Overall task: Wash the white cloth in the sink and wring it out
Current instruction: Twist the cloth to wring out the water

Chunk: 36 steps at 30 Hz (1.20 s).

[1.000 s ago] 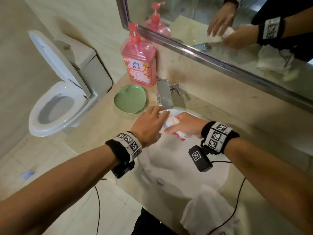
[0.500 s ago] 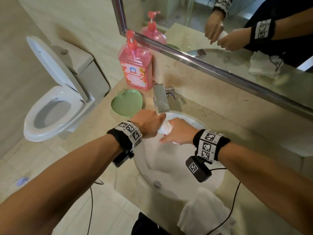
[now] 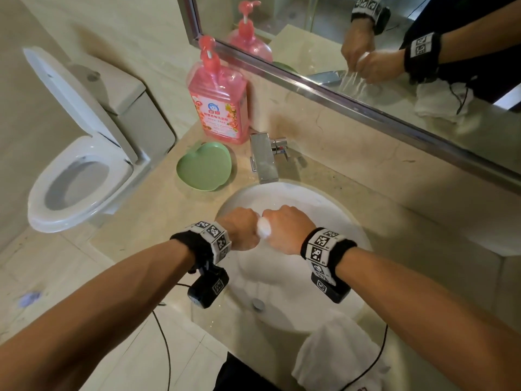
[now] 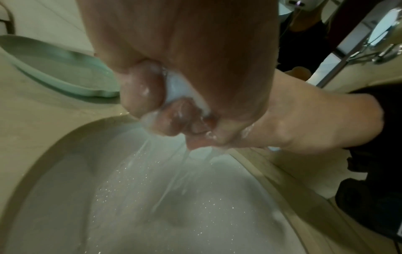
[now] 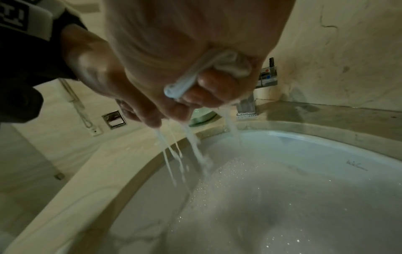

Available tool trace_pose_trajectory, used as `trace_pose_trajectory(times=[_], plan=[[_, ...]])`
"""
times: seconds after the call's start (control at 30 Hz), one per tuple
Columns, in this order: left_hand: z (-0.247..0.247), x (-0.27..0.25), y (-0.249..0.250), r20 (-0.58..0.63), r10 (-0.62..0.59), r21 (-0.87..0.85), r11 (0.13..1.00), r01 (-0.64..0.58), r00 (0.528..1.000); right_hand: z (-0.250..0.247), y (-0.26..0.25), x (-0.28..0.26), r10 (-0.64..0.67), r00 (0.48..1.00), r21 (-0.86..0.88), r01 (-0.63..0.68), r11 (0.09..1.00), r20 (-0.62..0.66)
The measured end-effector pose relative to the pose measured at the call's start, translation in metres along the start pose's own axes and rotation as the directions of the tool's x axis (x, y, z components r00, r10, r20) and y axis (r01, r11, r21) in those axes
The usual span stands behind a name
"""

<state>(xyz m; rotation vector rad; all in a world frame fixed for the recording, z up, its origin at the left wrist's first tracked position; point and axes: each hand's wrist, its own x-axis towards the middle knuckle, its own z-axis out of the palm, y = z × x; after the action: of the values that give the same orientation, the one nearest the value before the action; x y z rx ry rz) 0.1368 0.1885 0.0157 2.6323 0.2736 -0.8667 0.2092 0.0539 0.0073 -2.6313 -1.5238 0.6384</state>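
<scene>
The white cloth is bunched into a tight roll between both fists above the white sink. My left hand grips one end, fingers curled round the cloth. My right hand grips the other end, with a twisted strand of cloth showing between thumb and fingers. Water streams from both fists down into the sink. Most of the cloth is hidden inside the hands.
A steel tap stands behind the basin, with a green heart-shaped dish and a pink soap bottle to its left. Another white towel hangs over the counter's near edge. A toilet stands at left; a mirror covers the wall.
Both hands came back from the tap to over the middle of the basin and closed into fists on the cloth. Water now runs out of it.
</scene>
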Motion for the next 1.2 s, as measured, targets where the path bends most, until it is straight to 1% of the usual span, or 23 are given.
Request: trace_pose_trajectory(times=[0.17, 0.27, 0.37, 0.4, 0.47, 0.53, 0.6, 0.67, 0.7, 0.77, 0.8, 0.83, 0.87, 0.9, 0.93, 0.97, 1.0, 1.03, 1.07, 1.1, 1.13, 1.17, 1.2], plan=[[0.004, -0.003, -0.003, 0.014, -0.007, -0.069, 0.998, 0.008, 1.000, 0.007, -0.002, 0.003, -0.036, 0.998, -0.113, 0.030, 0.993, -0.048], [0.002, -0.002, -0.006, 0.002, 0.027, -0.082, 0.996, -0.027, 1.000, 0.004, -0.003, 0.007, -0.052, 0.997, -0.146, 0.044, 0.988, -0.056], [-0.005, -0.003, -0.005, 0.019, 0.055, -0.059, 0.997, -0.054, 0.998, 0.000, -0.002, 0.010, -0.051, 0.996, -0.146, 0.041, 0.988, -0.068], [-0.007, -0.003, -0.006, 0.016, 0.059, -0.051, 0.997, -0.058, 0.998, -0.002, -0.002, 0.010, -0.042, 0.997, -0.127, 0.032, 0.991, -0.072], [-0.014, -0.005, -0.008, -0.016, 0.046, -0.061, 0.997, -0.047, 0.999, -0.005, -0.001, 0.010, 0.007, 0.997, 0.020, -0.005, 1.000, -0.074], [-0.022, -0.008, -0.014, -0.057, 0.027, -0.146, 0.989, -0.035, 0.998, -0.012, 0.003, 0.010, 0.051, 0.997, 0.225, -0.037, 0.974, -0.057], [-0.033, -0.013, -0.022, -0.039, 0.044, -0.288, 0.956, -0.054, 0.998, -0.019, 0.008, 0.008, 0.055, 0.994, 0.331, -0.023, 0.943, -0.089], [-0.042, -0.017, -0.027, -0.012, 0.086, -0.475, 0.876, -0.081, 0.996, -0.029, 0.016, 0.006, 0.068, 0.994, 0.426, -0.024, 0.905, -0.087], [-0.044, -0.020, -0.028, -0.039, 0.106, -0.536, 0.837, -0.110, 0.994, -0.033, 0.019, 0.005, 0.079, 0.994, 0.486, -0.034, 0.873, -0.071], [-0.049, -0.025, -0.031, -0.168, 0.121, -0.593, 0.780, -0.198, 0.978, -0.040, 0.022, 0.005, 0.095, 0.995, 0.567, -0.059, 0.822, -0.035], [-0.050, -0.028, -0.032, -0.251, 0.108, -0.623, 0.743, -0.246, 0.962, -0.043, 0.023, 0.004, 0.103, 0.995, 0.599, -0.072, 0.798, -0.018], [-0.053, -0.031, -0.032, -0.326, 0.067, -0.673, 0.683, -0.282, 0.943, -0.044, 0.022, 0.003, 0.107, 0.994, 0.659, -0.089, 0.747, 0.014], [-0.055, -0.034, -0.032, -0.370, 0.003, -0.753, 0.585, -0.302, 0.929, -0.044, 0.020, 0.000, 0.100, 0.993, 0.750, -0.118, 0.650, 0.069], [-0.057, -0.037, -0.031, -0.376, -0.055, -0.826, 0.473, -0.308, 0.925, -0.045, 0.017, -0.002, 0.074, 0.990, 0.842, -0.144, 0.520, 0.124], [-0.059, -0.040, -0.029, -0.369, -0.086, -0.870, 0.382, -0.312, 0.925, -0.045, 0.013, -0.004, 0.041, 0.984, 0.901, -0.173, 0.398, 0.171], [-0.060, -0.042, -0.026, -0.354, -0.088, -0.895, 0.322, -0.309, 0.931, -0.046, 0.008, -0.006, 0.009, 0.981, 0.929, -0.187, 0.318, 0.195], [-0.060, -0.044, -0.023, -0.338, -0.072, -0.914, 0.262, -0.309, 0.938, -0.047, 0.003, -0.007, 0.001, 0.982, 0.933, -0.182, 0.310, 0.191], [-0.061, -0.046, -0.019, -0.325, -0.066, -0.931, 0.199, -0.307, 0.943, -0.049, -0.001, -0.007, 0.022, 0.988, 0.923, -0.152, 0.355, 0.154], [-0.062, -0.049, -0.014, -0.316, -0.070, -0.941, 0.149, -0.304, 0.946, -0.051, -0.004, -0.007, 0.071, 0.994, 0.885, -0.108, 0.452, 0.085], [-0.064, -0.051, -0.009, -0.318, -0.082, -0.943, 0.125, -0.307, 0.944, -0.054, -0.007, -0.007, 0.124, 0.992, 0.838, -0.071, 0.542, 0.004], [-0.066, -0.052, -0.006, -0.324, -0.093, -0.943, 0.118, -0.313, 0.941, -0.057, -0.009, -0.008, 0.167, 0.984, 0.807, -0.043, 0.589, -0.069], [-0.068, -0.053, -0.003, -0.325, -0.098, -0.942, 0.124, -0.313, 0.941, -0.060, -0.012, -0.010, 0.200, 0.972, 0.808, -0.020, 0.588, -0.122], [-0.071, -0.054, -0.001, -0.318, -0.097, -0.943, 0.136, -0.304, 0.943, -0.062, -0.015, -0.012, 0.229, 0.961, 0.829, -0.001, 0.559, -0.154]])
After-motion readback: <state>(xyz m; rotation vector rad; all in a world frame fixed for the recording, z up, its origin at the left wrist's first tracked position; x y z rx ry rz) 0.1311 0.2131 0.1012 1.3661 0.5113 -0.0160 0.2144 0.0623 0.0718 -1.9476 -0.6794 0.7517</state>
